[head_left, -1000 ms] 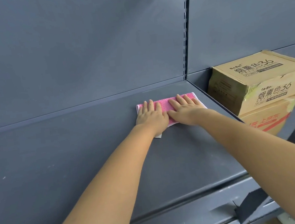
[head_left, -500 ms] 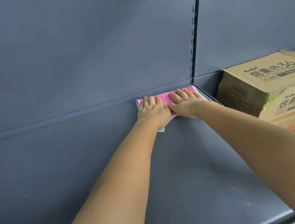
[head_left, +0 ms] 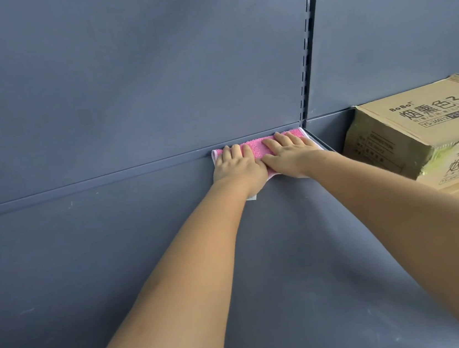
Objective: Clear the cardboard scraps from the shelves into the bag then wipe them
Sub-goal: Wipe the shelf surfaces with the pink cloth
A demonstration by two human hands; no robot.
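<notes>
Pressing pink cloth [head_left: 257,148] flat into shelf [head_left: 117,260] back corner: left hand [head_left: 238,170] and right hand [head_left: 288,153] side by side, fingers straight, cardboard boxes [head_left: 420,133] to their right.

A shop: grey slotted gondola shelving [head_left: 89,263] (stock cartons [head_left: 419,127] beside).

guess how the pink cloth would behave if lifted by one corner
Probably floppy: the pink cloth lies flattened under the left hand and right hand, a white corner poking out. Likely light, since it looks thin. Its nubby pile would probably grip the shelf rather than slide.
</notes>
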